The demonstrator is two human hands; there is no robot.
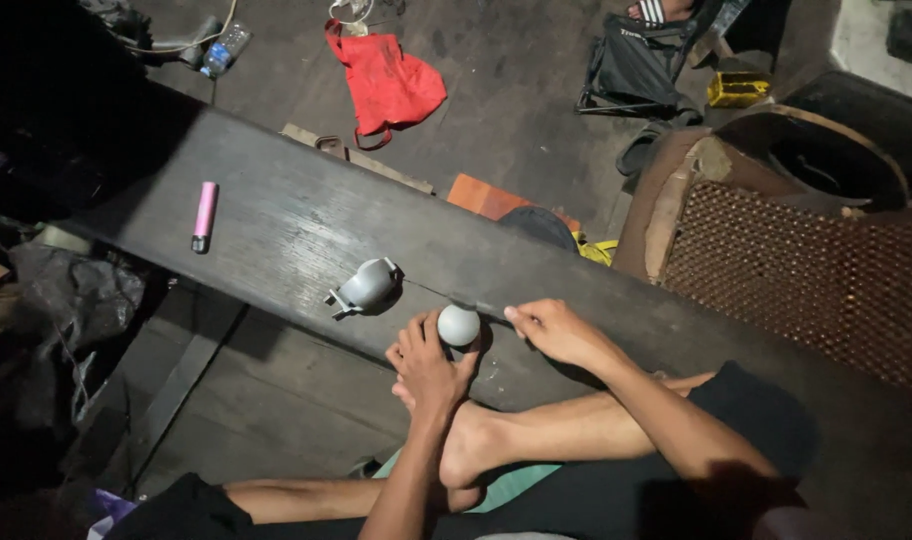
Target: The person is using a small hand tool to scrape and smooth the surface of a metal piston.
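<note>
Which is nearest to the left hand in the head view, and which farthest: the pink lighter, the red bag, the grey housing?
From the left hand:
1. Grey housing, just up-left on the plank.
2. Pink lighter, far left on the plank.
3. Red bag, on the floor beyond.

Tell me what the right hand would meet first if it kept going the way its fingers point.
The right hand points left along the dark plank, a thin tool pinched in its fingers. First in that line is the white ball held by the left hand, though depth is hard to judge.
</note>
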